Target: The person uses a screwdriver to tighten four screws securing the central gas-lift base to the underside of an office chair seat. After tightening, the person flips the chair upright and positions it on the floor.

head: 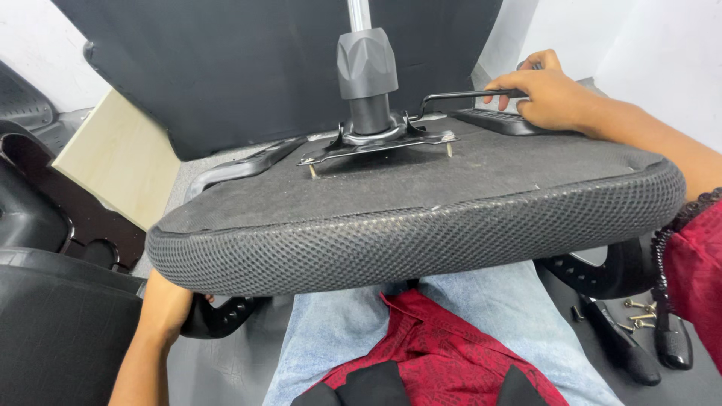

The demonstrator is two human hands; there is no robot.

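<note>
Nearest the camera, at the bottom centre of the frame, lie the person's lap in pale blue jeans [496, 308] and the hem of a patterned red shirt [436, 353]. Resting over the lap is an upturned office chair seat [421, 218], its rounded edge wrapped in black honeycomb mesh, its flat underside covered in coarse dark grey fabric. At upper centre a black metal mechanism plate [376, 143] sits on that underside, two bolts standing proud of it, with a black plastic sleeve and a chrome gas cylinder [366, 64] rising from it.

The right hand [545, 98], at upper right, reaches forward over the seat with its fingers curled around the end of a thin black lever [459, 95]. The left hand [169, 301], at lower left, is tucked beneath the seat rim against a black plastic armrest [222, 316]; whether its fingers are closed I cannot tell.

At lower right, brass-coloured screws [638, 316] lie scattered on the grey floor beside glossy black plastic parts [624, 349]. A pale wooden board [124, 158] leans at upper left.
</note>
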